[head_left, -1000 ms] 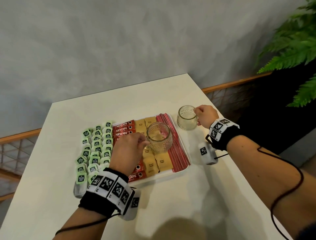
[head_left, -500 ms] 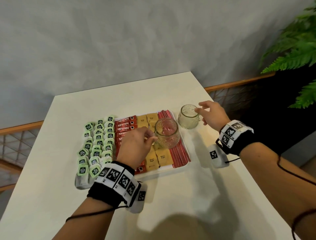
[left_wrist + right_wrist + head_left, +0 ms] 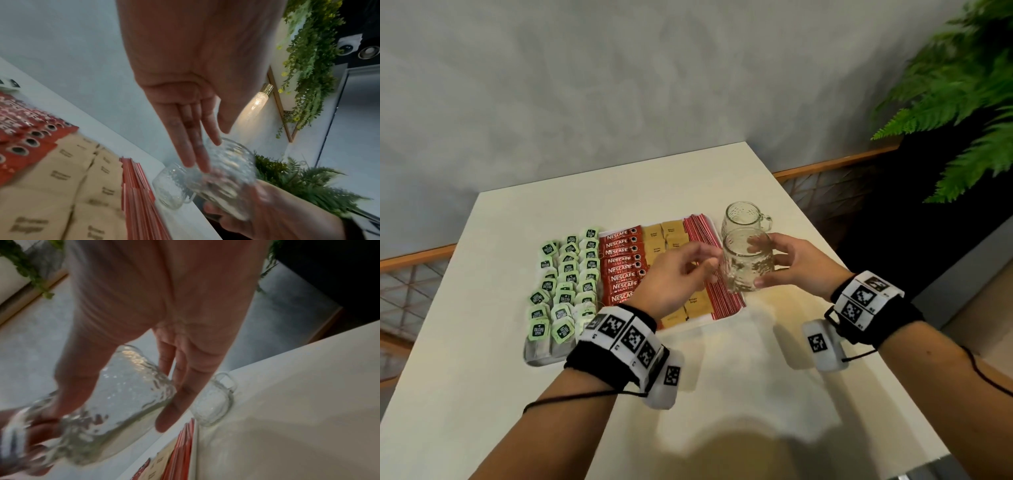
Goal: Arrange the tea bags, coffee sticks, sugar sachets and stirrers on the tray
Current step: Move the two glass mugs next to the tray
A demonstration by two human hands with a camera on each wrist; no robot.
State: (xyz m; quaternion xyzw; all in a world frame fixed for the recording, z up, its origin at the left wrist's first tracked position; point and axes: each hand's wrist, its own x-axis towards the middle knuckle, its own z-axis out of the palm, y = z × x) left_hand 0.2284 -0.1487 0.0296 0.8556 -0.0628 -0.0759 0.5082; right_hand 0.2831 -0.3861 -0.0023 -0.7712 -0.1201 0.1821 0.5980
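Observation:
A clear glass mug (image 3: 739, 270) hangs in the air over the tray's right edge. My right hand (image 3: 760, 263) grips its body, thumb below and fingers behind, also in the right wrist view (image 3: 119, 402). My left hand (image 3: 705, 265) has its fingers stretched out straight, tips against the mug's left side (image 3: 207, 154). On the white tray (image 3: 698, 323) lie rows of red coffee sticks (image 3: 623, 270), brown sugar sachets (image 3: 664, 236) and red stirrers (image 3: 703, 229). Green-tagged tea bags (image 3: 565, 284) lie in rows at the left.
A second glass mug (image 3: 743, 217) stands on the white table just right of the tray's far corner. A fern (image 3: 962, 102) hangs over the dark drop beyond the table's right edge. A wooden rail (image 3: 835, 162) runs behind.
My left hand carried the mug rightward off the middle of the tray. My right hand let go of the standing mug and took hold of the carried one; the left fingers have straightened.

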